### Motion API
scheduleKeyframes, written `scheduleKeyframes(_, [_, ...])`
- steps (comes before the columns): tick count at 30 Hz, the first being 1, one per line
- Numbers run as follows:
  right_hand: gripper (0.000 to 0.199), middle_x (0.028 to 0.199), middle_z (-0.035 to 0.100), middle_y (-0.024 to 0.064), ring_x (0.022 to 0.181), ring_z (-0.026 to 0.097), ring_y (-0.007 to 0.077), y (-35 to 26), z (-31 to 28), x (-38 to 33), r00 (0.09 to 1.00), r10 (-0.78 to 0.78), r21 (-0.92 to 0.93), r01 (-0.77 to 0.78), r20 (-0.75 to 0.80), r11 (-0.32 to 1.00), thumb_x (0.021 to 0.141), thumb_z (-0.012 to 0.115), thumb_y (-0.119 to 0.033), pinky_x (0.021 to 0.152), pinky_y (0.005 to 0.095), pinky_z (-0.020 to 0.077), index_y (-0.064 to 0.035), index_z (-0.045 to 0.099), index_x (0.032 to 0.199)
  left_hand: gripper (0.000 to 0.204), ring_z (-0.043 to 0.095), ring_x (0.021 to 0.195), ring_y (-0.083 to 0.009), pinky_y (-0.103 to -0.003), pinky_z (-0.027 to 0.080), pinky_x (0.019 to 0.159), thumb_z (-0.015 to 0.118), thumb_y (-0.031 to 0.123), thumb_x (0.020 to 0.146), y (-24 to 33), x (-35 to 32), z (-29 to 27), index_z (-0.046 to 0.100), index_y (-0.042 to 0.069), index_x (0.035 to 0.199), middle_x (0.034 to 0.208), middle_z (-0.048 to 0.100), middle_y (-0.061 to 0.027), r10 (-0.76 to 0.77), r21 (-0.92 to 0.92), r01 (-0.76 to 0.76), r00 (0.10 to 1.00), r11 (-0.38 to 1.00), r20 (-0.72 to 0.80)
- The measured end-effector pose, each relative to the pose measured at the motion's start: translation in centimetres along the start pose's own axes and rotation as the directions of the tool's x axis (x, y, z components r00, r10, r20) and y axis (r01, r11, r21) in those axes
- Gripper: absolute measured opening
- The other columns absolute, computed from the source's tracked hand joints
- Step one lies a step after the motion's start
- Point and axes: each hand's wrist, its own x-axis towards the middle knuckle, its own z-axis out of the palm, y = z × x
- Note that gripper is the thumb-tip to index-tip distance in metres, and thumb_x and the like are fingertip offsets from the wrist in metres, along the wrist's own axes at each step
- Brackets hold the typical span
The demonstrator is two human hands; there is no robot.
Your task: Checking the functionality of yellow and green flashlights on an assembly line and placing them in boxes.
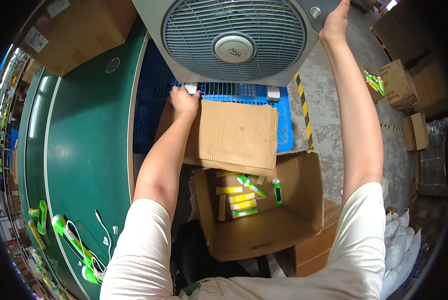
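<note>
A grey box fan (279, 70) with a round grille stands at the top of the view, its white feet over a blue plastic crate (284, 135). My left hand (184, 101) is closed at the fan's left white foot, with its fingers bent around it. High on the fan's right side, beside a control knob (315, 12), my right hand (336, 24) grips the edge; some of its fingers are hidden. Flat cardboard sheets (236, 132) lie on the crate, just below my left hand and partly under my left wrist.
An open cardboard box (264, 232) near me holds several green and yellow flashlights (243, 197). On the left, a green worktable (91, 160) carries more flashlights (74, 240), a white cable (105, 232) and a large carton (84, 40). White sacks (399, 250) and cartons (400, 85) stand right.
</note>
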Motion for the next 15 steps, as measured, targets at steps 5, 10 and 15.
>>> scheduleKeyframes(5, [0.076,0.096,0.061,0.0043,0.087,0.056,0.0153,-3.1,-6.2,5.8,0.955,0.145,0.077,-0.17,0.257,0.982,0.081,0.041,-0.073,0.076,0.0273,0.0457,-0.0041,0.06,0.108,0.041,0.049,0.098,-0.0307,-0.042,0.038,0.087,0.078,0.033,0.064,3.5,-2.8,-1.3,0.066,0.001,0.086,0.096,0.055,-0.0132,0.032,-0.039,-0.031,0.999,0.999,0.038])
scheduleKeyframes(10, [0.068,0.095,0.06,0.0048,0.087,0.055,0.015,-8.7,-2.3,-5.4,0.995,-0.103,-0.189,0.104,0.018,0.976,0.084,0.043,-0.066,0.077,0.0266,0.0442,-0.0027,0.059,0.105,0.046,0.048,0.098,-0.0298,-0.042,0.037,0.087,0.076,0.036,0.064,2.8,-6.8,-4.6,0.067,0.006,0.098,0.095,0.053,-0.0112,0.028,-0.009,-0.029,0.996,1.0,-0.09])
scheduleKeyframes(15, [0.065,0.108,0.059,0.0111,0.098,0.056,0.0194,-10.8,-4.1,-10.1,0.986,-0.108,-0.125,0.092,-0.126,0.988,0.089,0.044,-0.058,0.087,0.031,0.0443,0.0024,0.053,0.111,0.052,0.046,0.103,-0.026,-0.046,0.035,0.086,0.077,0.036,0.064,3.1,-11.1,-9.1,0.065,0.011,0.108,0.099,0.051,-0.0056,-0.182,0.022,0.183,0.981,0.983,-0.063])
